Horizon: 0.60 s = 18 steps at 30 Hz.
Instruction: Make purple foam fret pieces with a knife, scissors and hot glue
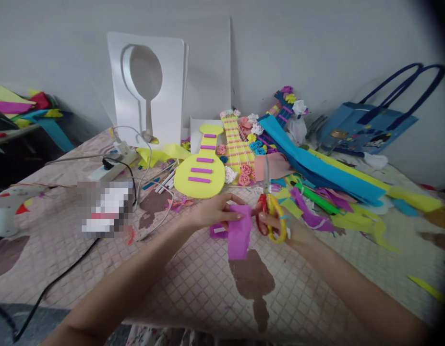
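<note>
Between thumb and fingers, my left hand pinches a strip of purple crepe paper, which hangs down over the table. Beside it my right hand has its fingers around a pair of scissors with red and yellow handles. Their blades point up and away from me, apart from the strip. Just beyond my left hand lies a yellow guitar-shaped cutout with several purple bars across it. Behind that leans a finished-looking yellow guitar with white strings, pink bars and paper flowers.
Blue and yellow crepe paper rolls and coloured scraps cover the right side. A blue bag stands at the back right. Left are a power strip and cables. A white board with a round cutout leans on the wall.
</note>
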### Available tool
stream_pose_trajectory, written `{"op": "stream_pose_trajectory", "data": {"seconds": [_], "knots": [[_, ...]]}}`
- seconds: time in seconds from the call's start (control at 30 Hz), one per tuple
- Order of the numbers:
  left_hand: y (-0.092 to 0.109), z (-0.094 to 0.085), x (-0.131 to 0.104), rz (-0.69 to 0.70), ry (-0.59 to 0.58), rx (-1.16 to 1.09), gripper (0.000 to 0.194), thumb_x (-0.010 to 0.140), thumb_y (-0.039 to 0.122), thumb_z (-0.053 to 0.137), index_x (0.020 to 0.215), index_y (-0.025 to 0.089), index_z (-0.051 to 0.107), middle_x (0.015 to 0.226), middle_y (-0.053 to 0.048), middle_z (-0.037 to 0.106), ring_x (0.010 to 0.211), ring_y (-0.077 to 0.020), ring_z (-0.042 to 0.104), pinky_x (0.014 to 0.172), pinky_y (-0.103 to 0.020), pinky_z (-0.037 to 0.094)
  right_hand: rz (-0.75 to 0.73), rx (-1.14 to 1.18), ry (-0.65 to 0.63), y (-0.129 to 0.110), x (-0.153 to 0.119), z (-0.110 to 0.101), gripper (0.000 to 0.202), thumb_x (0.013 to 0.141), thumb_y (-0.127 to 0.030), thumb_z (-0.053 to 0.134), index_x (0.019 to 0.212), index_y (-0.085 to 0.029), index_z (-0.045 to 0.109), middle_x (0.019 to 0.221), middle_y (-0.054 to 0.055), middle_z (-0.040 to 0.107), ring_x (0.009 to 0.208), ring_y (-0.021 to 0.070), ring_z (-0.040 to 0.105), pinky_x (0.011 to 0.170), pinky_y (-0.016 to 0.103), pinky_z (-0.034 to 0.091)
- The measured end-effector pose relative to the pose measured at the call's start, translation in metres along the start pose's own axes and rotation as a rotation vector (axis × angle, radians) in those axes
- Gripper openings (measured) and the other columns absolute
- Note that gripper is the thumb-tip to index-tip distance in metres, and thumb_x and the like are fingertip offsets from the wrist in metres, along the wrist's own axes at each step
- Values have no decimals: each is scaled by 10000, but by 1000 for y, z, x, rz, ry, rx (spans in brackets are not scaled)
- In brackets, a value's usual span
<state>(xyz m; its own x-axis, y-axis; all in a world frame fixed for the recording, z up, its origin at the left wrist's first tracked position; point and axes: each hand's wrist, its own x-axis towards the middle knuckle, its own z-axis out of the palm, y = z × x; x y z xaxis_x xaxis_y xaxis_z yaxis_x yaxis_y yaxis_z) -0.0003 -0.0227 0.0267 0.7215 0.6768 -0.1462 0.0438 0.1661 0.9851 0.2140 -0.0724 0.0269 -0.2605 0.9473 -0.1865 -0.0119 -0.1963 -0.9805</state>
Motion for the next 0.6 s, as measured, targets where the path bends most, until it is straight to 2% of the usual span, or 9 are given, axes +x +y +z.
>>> {"op": "stream_pose_trajectory", "data": {"seconds": [0.1, 0.27, 0.37, 0.43, 0.5, 0.57, 0.6], "knots": [[1, 5, -3, 46, 54, 19, 505, 714, 325, 716, 1114, 127, 478, 669, 18, 579, 520, -64, 516, 474, -166, 391, 5, 84, 65, 4, 14, 14, 356, 632, -329, 765, 800, -213, 473, 528, -90, 489, 408, 71, 439, 416, 210, 346], [-4, 20, -13, 65, 118, -232, 709, 725, 306, 718, 1295, 164, 321, 818, -33, 611, 654, -95, 558, 572, -198, 415, -110, 166, 187, -4, 24, 17, 363, 609, -303, 774, 792, -220, 472, 539, -99, 484, 421, 68, 441, 422, 212, 363], [-10, 27, -13, 217, 188, -264, 840, 695, 257, 747, 1355, 230, 228, 907, -42, 606, 746, -124, 578, 628, -219, 432, -160, 175, 214, -10, 22, 17, 365, 603, -293, 782, 789, -220, 476, 554, -92, 494, 432, 65, 443, 427, 211, 364], [-13, 28, -12, 336, 194, -230, 764, 710, 234, 732, 1331, 263, 287, 996, -57, 593, 830, -143, 579, 673, -233, 442, -184, 155, 196, -11, 20, 16, 347, 624, -305, 772, 768, -218, 469, 514, -96, 468, 415, 66, 428, 417, 211, 349], [-13, 26, -12, 385, 162, -151, 540, 734, 223, 705, 1218, 217, 465, 1047, -75, 587, 898, -156, 565, 734, -247, 443, -206, 110, 160, -8, 16, 13, 318, 673, -344, 742, 775, -219, 468, 485, -97, 444, 409, 72, 422, 414, 211, 336], [-13, 23, -13, 350, 129, -86, 369, 753, 220, 683, 1103, 164, 583, 1051, -83, 597, 908, -158, 554, 764, -252, 436, -216, 42, 93, -5, 10, 7, 322, 717, -436, 692, 832, -225, 478, 535, -74, 492, 422, 83, 440, 419, 221, 345], [-13, 21, -14, 314, 118, -74, 355, 759, 221, 676, 1100, 156, 602, 1043, -81, 603, 884, -151, 554, 752, -249, 436, -216, -1, 55, -3, 6, 3, 353, 724, -493, 667, 873, -229, 485, 610, -48, 540, 440, 89, 461, 427, 232, 363]]}}
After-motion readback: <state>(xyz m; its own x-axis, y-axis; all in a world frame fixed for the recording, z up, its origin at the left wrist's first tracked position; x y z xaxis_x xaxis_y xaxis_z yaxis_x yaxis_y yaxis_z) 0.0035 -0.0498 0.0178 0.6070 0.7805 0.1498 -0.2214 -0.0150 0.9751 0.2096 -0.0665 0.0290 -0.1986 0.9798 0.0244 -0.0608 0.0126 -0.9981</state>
